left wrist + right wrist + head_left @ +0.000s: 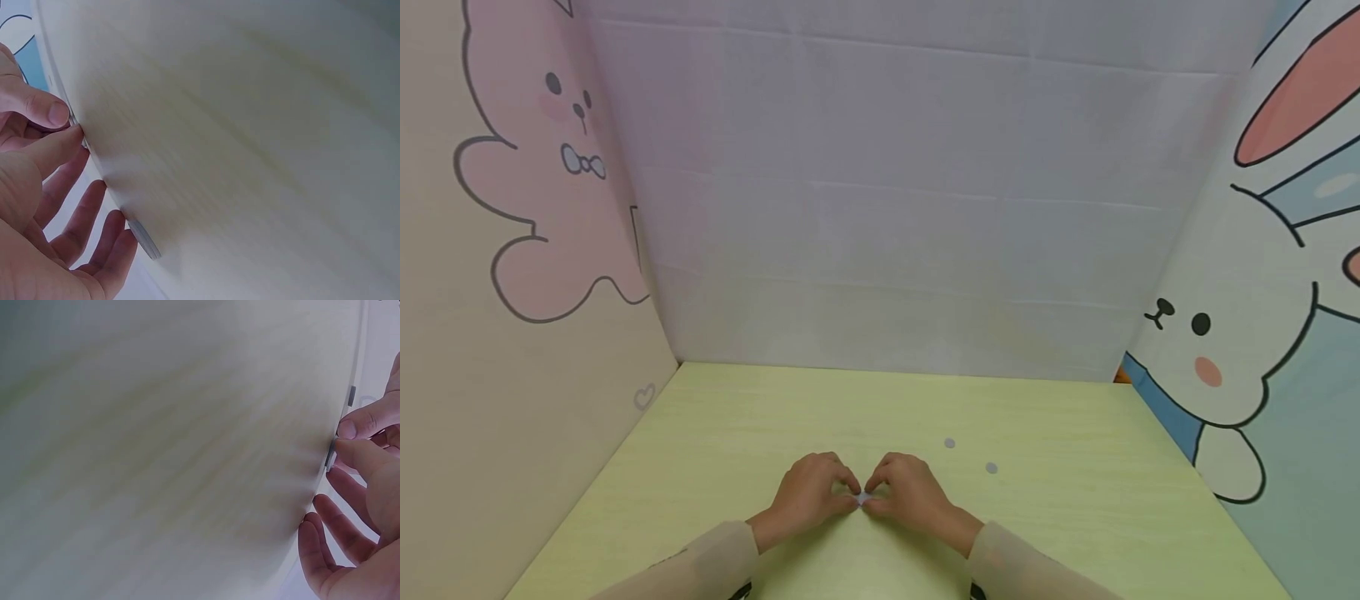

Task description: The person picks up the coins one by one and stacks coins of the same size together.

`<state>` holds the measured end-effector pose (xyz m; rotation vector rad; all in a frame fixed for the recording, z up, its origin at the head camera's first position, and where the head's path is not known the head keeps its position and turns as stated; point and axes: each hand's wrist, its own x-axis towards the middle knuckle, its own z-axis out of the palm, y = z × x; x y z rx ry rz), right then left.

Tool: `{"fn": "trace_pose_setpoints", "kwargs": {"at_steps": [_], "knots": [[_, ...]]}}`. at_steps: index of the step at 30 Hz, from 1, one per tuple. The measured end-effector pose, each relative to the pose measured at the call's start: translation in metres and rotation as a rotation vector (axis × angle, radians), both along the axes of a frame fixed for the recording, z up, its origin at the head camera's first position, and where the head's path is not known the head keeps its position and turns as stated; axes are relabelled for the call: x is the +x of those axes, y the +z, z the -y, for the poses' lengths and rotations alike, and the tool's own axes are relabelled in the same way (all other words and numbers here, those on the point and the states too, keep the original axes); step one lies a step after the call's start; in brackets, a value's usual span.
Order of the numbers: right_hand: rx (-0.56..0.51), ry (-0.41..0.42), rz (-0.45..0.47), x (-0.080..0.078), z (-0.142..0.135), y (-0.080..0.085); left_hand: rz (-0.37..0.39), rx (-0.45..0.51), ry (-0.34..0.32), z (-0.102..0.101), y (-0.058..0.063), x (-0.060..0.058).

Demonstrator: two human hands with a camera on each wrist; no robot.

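Observation:
In the head view my left hand (811, 492) and right hand (912, 493) meet low in the middle of the table. Between their thumbs and forefingers they pinch a small, pale grey flat piece (864, 497), mostly covered by the fingertips. A grey edge of this piece (330, 456) shows at the fingertips in the right wrist view. The other fingers of both hands curve down to the tabletop. Right at the little finger of my left hand lies a grey disc with a layered edge (145, 240), seen in the left wrist view.
Two small round grey discs, one farther back (950, 443) and one to its right (992, 468), lie flat beyond my right hand. The yellow-green tabletop (760, 408) is bounded by a pale back sheet (880, 250) and side panels with cartoon animals.

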<state>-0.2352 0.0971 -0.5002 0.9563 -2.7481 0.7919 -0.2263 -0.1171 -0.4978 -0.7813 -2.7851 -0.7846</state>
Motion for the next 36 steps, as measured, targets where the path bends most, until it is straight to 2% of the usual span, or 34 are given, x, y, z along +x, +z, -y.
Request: {"fn": "trace_pose_setpoints", "kwargs": {"at_steps": [16, 36], "knots": [[0.005, -0.005, 0.039, 0.0014, -0.0041, 0.0002, 0.002, 0.0, -0.012, 0.0012, 0.0003, -0.0002], [-0.022, -0.003, 0.031, 0.0014, -0.0016, -0.0004, 0.026, 0.006, -0.01, 0.003, 0.0013, 0.0002]]}}
